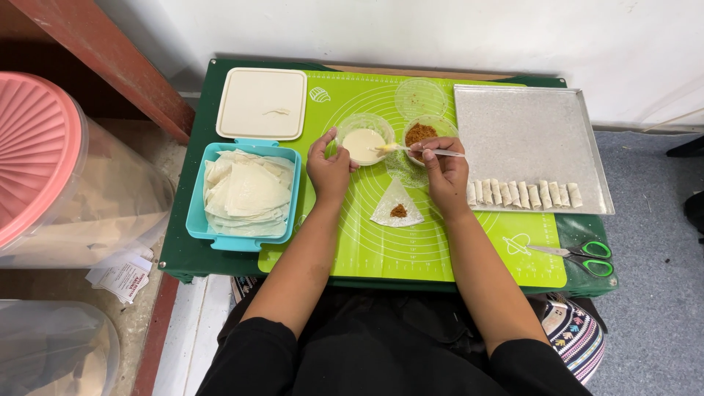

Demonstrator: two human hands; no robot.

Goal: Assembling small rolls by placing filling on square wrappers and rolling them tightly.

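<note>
Our right grip [442, 163] pinches a spoon [418, 149] over the paste bowl [364, 139] our left [329, 163] clasps; drips could wet the wrapper [397, 208].

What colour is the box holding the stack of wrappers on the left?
Turquoise, a light blue-green box, seen clearly in the head view, with pale wrappers inside.

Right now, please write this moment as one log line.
left hand: steadies cream bowl | right hand: holds brush, tip in cream | wrapper: filling on it | tray: row of rolls
</note>
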